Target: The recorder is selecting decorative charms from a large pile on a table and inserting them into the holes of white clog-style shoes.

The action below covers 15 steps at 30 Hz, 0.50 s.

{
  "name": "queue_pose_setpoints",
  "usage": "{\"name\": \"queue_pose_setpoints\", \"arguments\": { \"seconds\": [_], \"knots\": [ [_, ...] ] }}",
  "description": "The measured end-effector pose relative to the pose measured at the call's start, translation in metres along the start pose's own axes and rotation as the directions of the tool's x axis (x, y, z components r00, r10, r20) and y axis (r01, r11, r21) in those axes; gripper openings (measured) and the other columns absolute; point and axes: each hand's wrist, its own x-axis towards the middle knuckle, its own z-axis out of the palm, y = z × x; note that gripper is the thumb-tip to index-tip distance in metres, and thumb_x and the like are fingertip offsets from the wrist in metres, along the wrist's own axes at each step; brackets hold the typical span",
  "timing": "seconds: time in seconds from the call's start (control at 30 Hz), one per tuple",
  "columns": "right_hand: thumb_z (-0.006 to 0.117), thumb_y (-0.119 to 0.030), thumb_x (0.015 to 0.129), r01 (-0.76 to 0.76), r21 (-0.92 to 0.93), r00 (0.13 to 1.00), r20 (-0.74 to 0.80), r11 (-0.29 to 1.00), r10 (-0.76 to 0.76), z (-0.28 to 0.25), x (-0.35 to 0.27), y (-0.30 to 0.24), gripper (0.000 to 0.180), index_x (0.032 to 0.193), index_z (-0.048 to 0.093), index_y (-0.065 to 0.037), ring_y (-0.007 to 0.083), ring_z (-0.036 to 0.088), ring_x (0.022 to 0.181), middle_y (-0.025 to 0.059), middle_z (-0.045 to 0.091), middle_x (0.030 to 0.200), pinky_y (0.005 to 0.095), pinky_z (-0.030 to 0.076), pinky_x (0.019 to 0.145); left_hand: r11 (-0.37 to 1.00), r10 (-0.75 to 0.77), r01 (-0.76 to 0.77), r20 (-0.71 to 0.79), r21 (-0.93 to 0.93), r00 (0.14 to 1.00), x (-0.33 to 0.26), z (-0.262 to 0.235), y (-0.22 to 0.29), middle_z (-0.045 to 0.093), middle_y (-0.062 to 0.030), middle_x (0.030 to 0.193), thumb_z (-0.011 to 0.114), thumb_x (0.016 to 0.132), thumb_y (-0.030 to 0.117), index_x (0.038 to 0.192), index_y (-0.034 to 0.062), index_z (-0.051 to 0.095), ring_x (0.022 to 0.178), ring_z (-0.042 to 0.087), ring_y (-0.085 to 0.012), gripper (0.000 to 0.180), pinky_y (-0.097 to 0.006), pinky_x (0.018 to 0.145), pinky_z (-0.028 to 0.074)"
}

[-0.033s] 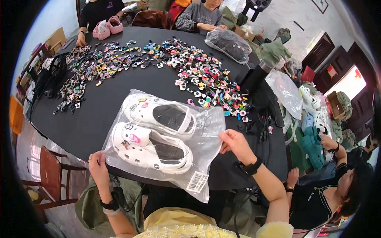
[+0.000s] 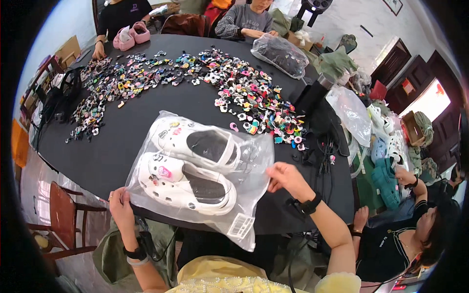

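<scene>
A clear plastic bag with a pair of white clogs inside lies across the near edge of the black table. The far clog and the near clog carry small coloured charms, a pink one standing out. A barcode label sits on the bag's near right corner. My left hand grips the bag's left corner between thumb and fingers. At the opposite side, my right hand pinches the bag's right edge. Both wrists wear dark bands.
Loose shoe charms spread in an arc over the black table. A black bottle, a bagged dark bundle and pink clogs stand beyond. Co-workers sit around; one at right holds a teal clog. A wooden chair is at left.
My right hand has shifted slightly left and nearer, drawing the bag's right edge with it. My left hand keeps its hold almost in place.
</scene>
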Motion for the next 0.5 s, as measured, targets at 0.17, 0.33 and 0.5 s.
{"name": "queue_pose_setpoints", "arguments": {
  "seconds": [0.17, 0.33, 0.5],
  "knots": [
    [0.051, -0.031, 0.092, 0.006, 0.171, 0.999, 0.039, 0.985, -0.013, -0.012, 0.012, 0.008, 0.038, 0.115, 0.050, 0.000, 0.0159, 0.060, 0.089, 0.0066, 0.059, 0.101, 0.0295, 0.050, 0.075, 0.987, 0.035, -0.029, -0.039, 0.155, 0.999, -0.008, -0.001, -0.022, 0.054, -0.0136, 0.087, 0.054, 0.083, 0.002, 0.100, -0.0005, 0.058, 0.082, 0.051, -0.0254, 0.018, -0.033, 0.072, 0.041],
    [0.042, -0.041, 0.095, -0.056, 0.384, 0.996, 0.087, 0.922, 0.024, -0.017, 0.028, 0.025, 0.043, 0.111, 0.053, -0.003, 0.0151, 0.060, 0.082, 0.0066, 0.060, 0.098, 0.0294, 0.050, 0.073, 0.993, 0.025, 0.013, -0.319, 0.116, 0.947, -0.027, 0.007, 0.053, 0.050, -0.0106, 0.101, 0.055, 0.083, 0.002, 0.115, 0.0001, 0.051, 0.084, 0.048, -0.0225, 0.032, -0.032, 0.069, 0.041],
    [0.034, -0.046, 0.096, -0.169, 0.399, 0.968, 0.238, 0.901, 0.076, -0.003, 0.008, 0.023, 0.047, 0.101, 0.055, -0.004, 0.0147, 0.061, 0.075, 0.0053, 0.062, 0.087, 0.0290, 0.050, 0.067, 0.836, -0.071, 0.390, 0.628, -0.386, 0.775, -0.093, -0.016, 0.117, 0.063, -0.0060, 0.079, 0.061, 0.079, 0.005, 0.083, -0.0009, 0.062, 0.066, 0.054, -0.0094, 0.007, -0.023, 0.062, 0.043]
  ]
}}
